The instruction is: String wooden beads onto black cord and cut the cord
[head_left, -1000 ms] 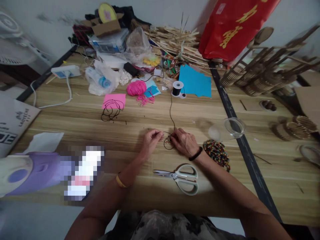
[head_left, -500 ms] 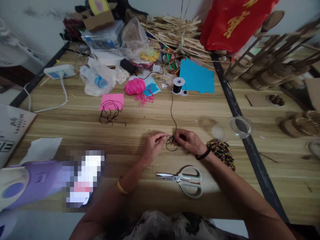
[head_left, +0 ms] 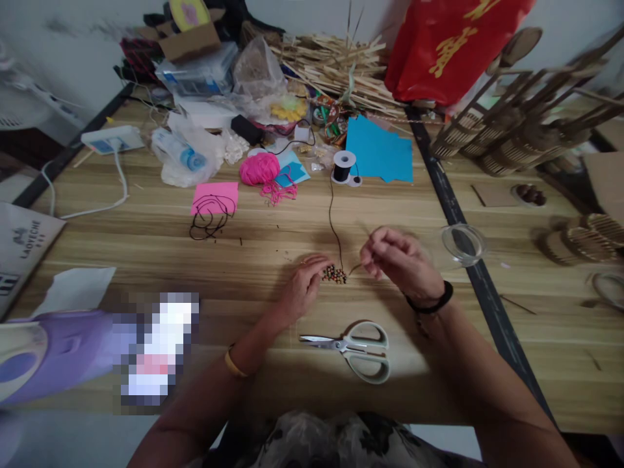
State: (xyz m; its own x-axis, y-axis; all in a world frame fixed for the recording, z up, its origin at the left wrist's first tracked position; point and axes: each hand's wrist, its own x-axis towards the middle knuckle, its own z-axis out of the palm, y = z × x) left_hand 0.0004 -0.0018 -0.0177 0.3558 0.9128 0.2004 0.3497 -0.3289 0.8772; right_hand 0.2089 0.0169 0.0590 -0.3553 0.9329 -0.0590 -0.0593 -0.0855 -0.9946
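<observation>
A small cluster of multicoloured beads (head_left: pixel 335 274) lies on the wooden table. At its left edge my left hand (head_left: pixel 306 284) rests with its fingers pressed together on the beadwork. My right hand (head_left: pixel 397 260) is raised to the right of the beads, blurred, its fingers closed on a dark cord that runs toward the cluster. Another stretch of black cord (head_left: pixel 332 221) leads from the beads up to a white spool (head_left: pixel 344 167). Below the hands lie scissors (head_left: pixel 348 346) with pale handles, their blades pointing left.
A clear round lid (head_left: pixel 463 245) sits right of my right hand. Pink yarn (head_left: pixel 260 169), a pink paper (head_left: pixel 215 197) with black cord, and blue sheets (head_left: pixel 380 149) lie farther back. A phone (head_left: pixel 163 344) and a purple object (head_left: pixel 73 348) are at the left.
My right hand has lifted and moved right, away from the beads, drawing cord; the loop around them is gone. My left hand remains beside them. The bead strand at the right is now hidden.
</observation>
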